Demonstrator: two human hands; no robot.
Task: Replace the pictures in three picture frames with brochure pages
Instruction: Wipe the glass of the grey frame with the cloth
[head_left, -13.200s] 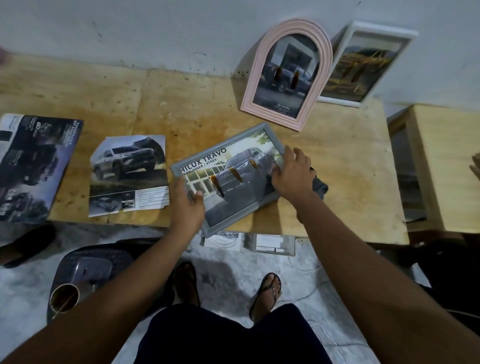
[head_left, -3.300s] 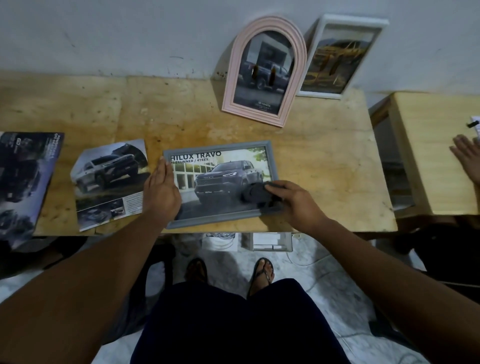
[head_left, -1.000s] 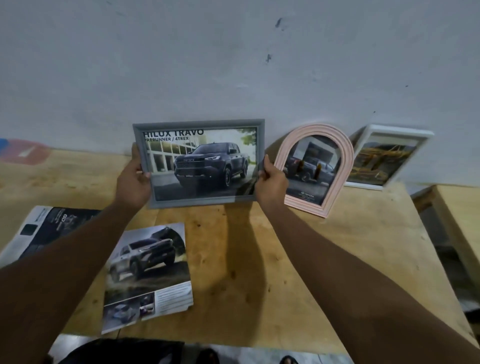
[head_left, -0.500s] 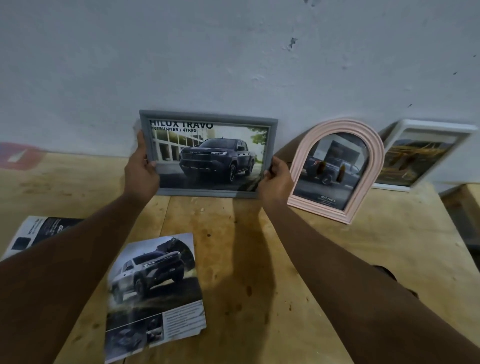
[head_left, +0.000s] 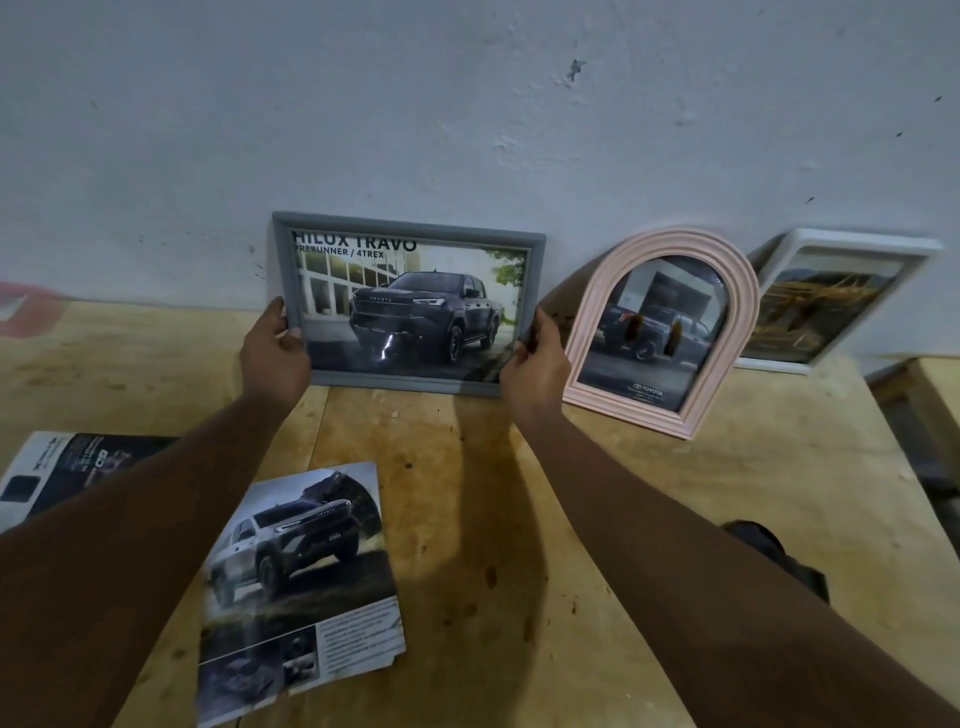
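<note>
Holding the grey frame (head_left: 410, 306) by its two short sides, my left hand (head_left: 275, 358) and right hand (head_left: 535, 364) curl their fingers around the edges. It stands upright on the wooden table (head_left: 467, 493) at the rough white wall (head_left: 467, 130) and shows a glossy page with a dark pickup. The pink arched frame (head_left: 662, 332) leans just beside its right edge, and on its left side bare plywood runs along the wall.

Dim light, forearm shadows on table (head_left: 675, 493), glare on grey frame (head_left: 408, 304); edges bent, soft
</note>
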